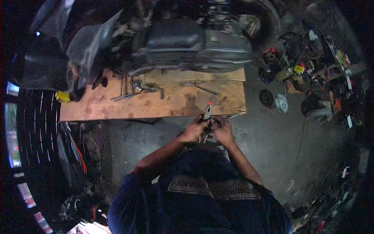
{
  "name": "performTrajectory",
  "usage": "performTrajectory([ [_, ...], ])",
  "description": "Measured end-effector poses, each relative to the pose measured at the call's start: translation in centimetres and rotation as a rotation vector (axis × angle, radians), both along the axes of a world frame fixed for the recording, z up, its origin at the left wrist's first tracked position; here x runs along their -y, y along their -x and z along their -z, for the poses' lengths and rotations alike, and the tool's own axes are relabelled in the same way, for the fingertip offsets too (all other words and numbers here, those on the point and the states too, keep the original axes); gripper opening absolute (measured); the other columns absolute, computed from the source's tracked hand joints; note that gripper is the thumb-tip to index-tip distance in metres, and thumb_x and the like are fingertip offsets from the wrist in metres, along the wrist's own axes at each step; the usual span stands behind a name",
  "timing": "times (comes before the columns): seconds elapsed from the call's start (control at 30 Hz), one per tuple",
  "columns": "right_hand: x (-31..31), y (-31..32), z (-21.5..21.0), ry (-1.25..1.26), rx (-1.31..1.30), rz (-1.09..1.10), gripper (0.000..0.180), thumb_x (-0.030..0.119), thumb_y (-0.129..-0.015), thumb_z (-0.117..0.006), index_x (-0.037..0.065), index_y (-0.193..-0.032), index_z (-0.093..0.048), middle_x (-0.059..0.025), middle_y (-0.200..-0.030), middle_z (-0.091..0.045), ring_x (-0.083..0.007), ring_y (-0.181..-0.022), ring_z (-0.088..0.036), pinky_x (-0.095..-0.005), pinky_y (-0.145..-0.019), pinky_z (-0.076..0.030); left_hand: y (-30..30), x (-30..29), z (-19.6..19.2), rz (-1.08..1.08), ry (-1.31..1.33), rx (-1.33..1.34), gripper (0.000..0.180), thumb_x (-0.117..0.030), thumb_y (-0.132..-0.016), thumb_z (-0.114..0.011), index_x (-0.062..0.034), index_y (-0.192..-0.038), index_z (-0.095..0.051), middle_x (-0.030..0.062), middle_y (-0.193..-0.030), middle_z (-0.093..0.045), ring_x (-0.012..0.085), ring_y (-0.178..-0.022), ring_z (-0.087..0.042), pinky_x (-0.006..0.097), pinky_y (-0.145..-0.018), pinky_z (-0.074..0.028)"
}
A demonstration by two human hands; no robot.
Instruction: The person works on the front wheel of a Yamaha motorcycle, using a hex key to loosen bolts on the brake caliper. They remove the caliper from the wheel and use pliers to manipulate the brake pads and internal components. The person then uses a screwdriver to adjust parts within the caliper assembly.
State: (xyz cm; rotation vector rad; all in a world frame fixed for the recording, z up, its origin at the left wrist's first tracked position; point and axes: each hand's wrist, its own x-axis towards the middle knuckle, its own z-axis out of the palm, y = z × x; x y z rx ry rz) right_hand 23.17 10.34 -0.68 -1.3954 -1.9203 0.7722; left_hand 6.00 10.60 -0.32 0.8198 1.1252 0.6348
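We crouch on a dim concrete floor (269,132), a wooden board (163,99) at twelve o'clock under a dark engine (194,43). Our left hand (193,130) and right hand (222,128) meet at centre, both closed around pliers (206,115) whose red tip points to twelve. Metal rods (124,95) lie at eleven; parts clutter (304,74) sits at two.
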Motion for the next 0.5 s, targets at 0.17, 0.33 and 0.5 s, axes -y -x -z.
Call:
performTrajectory([
  [0.17, 0.5, -8.3, -0.2, 0.390, -0.226, 0.105, 0.022, 0.009, -0.087, -0.058, 0.000, -0.106, -0.061, -0.0132, -0.093, -0.065, -0.0173, -0.081, -0.062, -0.0291, -0.072, -0.048, -5.1, -1.3, -1.1, 0.094, 0.083, -0.068, 0.028, -0.020, -0.087, -0.058, -0.0053, -0.110, -0.051, 0.0127, -0.092, -0.063, 0.0221, -0.065, -0.065, 0.031, -0.045, -0.051],
  [0.33, 1.3, -19.9, -0.2, 0.261, -0.130, 0.170, 0.022, 0.011, -0.088, -0.057, 0.000, -0.107, -0.061, -0.0130, -0.091, -0.066, -0.0168, -0.081, -0.063, -0.0281, -0.070, -0.049, -11.8, -1.1, 2.5, -0.261, 0.180, 0.275, 0.018, -0.020, -0.086, -0.060, -0.0031, -0.090, -0.054, 0.0093, -0.072, -0.061, 0.0215, -0.064, -0.065, 0.033, -0.051, -0.053],
  [0.5, 3.2, -32.4, 1.9, 0.260, -0.024, 0.280, 0.024, 0.015, -0.089, -0.056, 0.000, -0.107, -0.061, -0.0134, -0.084, -0.067, -0.0176, -0.076, -0.064, -0.0299, -0.066, -0.050, -17.7, -3.2, 0.2, -0.072, -0.018, -0.007, 0.020, -0.025, -0.090, -0.055, -0.0057, -0.089, -0.059, 0.0057, -0.074, -0.063, 0.0161, -0.062, -0.063, 0.030, -0.050, -0.050],
])
